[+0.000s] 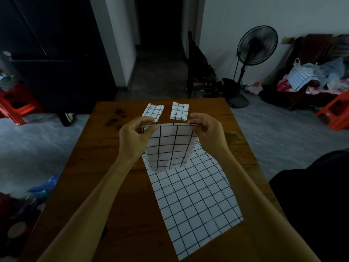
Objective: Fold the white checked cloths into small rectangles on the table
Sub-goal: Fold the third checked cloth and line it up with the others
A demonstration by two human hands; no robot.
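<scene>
A white checked cloth [170, 148], folded to a narrow panel, hangs in the air above the brown wooden table [90, 157]. My left hand [135, 136] pinches its upper left corner and my right hand [206, 127] pinches its upper right corner. Beneath it, a larger white checked cloth [194, 201] lies flat on the table, reaching toward the near edge. Two small folded checked rectangles rest at the far end: one on the left [153, 111], one on the right [179, 111].
Dark stains [115, 118] mark the table's far left. A black standing fan [251, 59] and a wooden chair [198, 72] stand behind the table. Red stools [13, 104] and an orange stool [334, 114] sit on the floor; a pile of clothes [317, 78] lies at right.
</scene>
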